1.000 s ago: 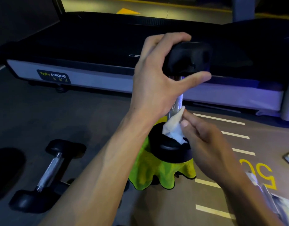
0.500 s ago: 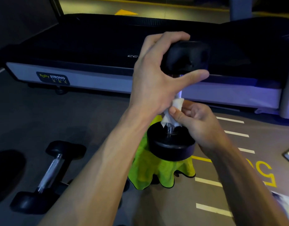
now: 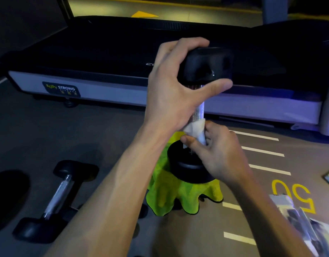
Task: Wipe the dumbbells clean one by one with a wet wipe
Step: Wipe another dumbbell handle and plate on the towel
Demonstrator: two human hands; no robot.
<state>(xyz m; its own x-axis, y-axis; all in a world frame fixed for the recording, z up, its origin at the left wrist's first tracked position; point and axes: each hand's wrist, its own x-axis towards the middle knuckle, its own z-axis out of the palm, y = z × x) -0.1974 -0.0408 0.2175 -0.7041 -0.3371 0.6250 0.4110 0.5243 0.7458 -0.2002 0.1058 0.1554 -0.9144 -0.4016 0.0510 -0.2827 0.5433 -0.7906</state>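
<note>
- Far left of both grips there's a second dumbbell (image 3: 54, 199) lying on the floor (image 3: 104, 138), dark heads, shiny handle. Its near end kinda melts into the shadow, and the left forearm cuts across whatever sits beside it.
- Left hand (image 3: 171, 93) has its grip curled around the top head of the held dumbbell (image 3: 200, 112), thumb stretched out under that head, fingers wrapped over the far side where you can't see the tips.
- That dumbbell is upright, lifted off the floor, between the two grips. Only a short strip of the knurled handle shows.
- Under the lower head is a yellow-green cloth (image 3: 174, 195) on the floor, draped over something I can't make out.
- Right hand (image 3: 215, 151) sits just below the left grip, pinching a white wet wipe (image 3: 195, 130) around the bottom of the handle, right above the lower head. Most of the wipe is buried in the fingers.
- Behind both grips: a treadmill (image 3: 108, 89), its top cut off.
- Far right of the grips, blurry packaging (image 3: 306, 227) runs out of frame, can't read it.
</note>
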